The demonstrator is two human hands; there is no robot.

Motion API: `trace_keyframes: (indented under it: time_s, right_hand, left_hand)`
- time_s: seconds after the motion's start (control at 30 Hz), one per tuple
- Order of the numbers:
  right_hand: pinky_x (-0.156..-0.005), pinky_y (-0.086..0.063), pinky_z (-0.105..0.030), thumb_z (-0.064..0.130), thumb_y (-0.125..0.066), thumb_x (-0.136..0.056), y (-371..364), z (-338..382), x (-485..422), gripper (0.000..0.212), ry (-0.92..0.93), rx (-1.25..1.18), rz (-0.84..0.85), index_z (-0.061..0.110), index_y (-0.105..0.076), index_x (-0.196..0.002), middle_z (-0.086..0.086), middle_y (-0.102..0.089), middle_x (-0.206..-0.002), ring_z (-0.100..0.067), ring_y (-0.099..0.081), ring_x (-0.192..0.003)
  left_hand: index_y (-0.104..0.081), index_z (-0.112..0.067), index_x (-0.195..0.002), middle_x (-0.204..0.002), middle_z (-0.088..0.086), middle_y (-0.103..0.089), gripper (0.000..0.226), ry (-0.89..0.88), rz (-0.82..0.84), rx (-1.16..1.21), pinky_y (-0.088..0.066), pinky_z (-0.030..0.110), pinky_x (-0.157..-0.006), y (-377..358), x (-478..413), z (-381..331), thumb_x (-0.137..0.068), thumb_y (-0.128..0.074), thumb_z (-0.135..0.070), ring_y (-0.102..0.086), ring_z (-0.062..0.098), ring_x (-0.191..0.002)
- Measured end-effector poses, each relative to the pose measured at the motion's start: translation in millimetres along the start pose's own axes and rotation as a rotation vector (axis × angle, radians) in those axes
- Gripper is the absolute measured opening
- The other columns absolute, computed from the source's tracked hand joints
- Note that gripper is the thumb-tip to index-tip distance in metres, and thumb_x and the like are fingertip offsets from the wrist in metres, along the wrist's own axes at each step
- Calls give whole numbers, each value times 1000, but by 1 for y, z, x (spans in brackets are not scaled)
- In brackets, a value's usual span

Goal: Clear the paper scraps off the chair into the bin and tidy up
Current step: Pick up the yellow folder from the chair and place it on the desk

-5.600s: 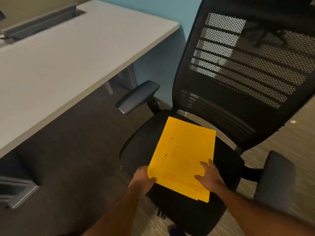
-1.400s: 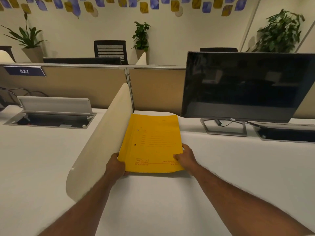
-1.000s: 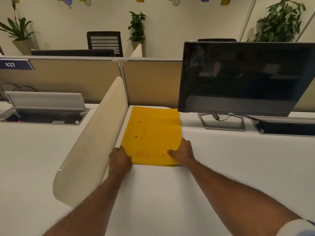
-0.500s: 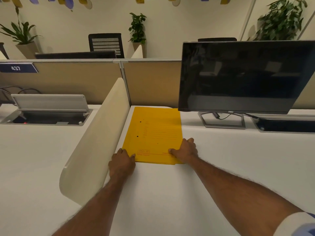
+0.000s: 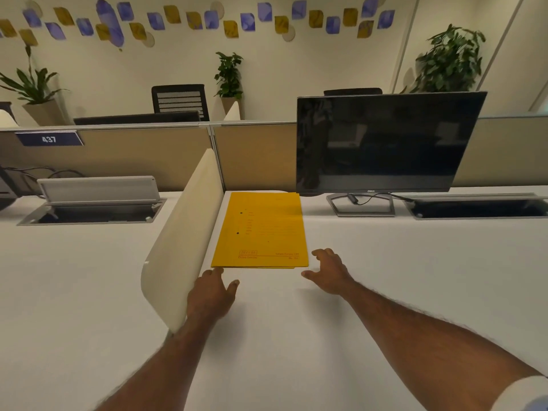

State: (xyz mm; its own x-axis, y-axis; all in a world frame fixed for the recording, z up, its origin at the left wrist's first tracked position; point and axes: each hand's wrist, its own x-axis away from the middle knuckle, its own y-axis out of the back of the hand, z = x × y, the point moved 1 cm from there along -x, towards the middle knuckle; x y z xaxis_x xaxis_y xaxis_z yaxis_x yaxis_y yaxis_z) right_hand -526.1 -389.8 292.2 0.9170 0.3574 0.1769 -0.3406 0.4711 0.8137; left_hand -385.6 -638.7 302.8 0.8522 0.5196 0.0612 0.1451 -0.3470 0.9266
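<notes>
A yellow file folder (image 5: 261, 229) lies flat on the white desk (image 5: 296, 336), tucked between the cream divider panel (image 5: 184, 238) and the monitor. My left hand (image 5: 212, 292) hovers just in front of the folder's near left corner, fingers relaxed and holding nothing. My right hand (image 5: 329, 269) is off the folder's near right corner, fingers spread and empty. The chair, the paper scraps and the bin are out of view.
A dark monitor (image 5: 385, 143) on a metal stand rises at the right behind the folder. Cable boxes are set into the desk at the left (image 5: 92, 206) and far right (image 5: 477, 207). Tan partitions (image 5: 148, 155) close off the back.
The folder went from the chair seat to the desk by the divider. In the last half second both hands let go of it and drew back toward me.
</notes>
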Motion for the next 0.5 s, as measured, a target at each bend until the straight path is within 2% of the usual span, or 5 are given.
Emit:
trace_keyframes:
  time_s: [0.5]
  right_hand:
    - [-110,-35,-42,47,-68,-84,11,18,196,64,50,83,-57,18,-46,-138,-4,-42,-144,-24,-38,-135]
  left_hand:
    - [-46,-22,-139,-138,0,-54,53,-160,-56,-14,-47,38,-96,57,168,39,-93,-54,-49,-52,23,-123]
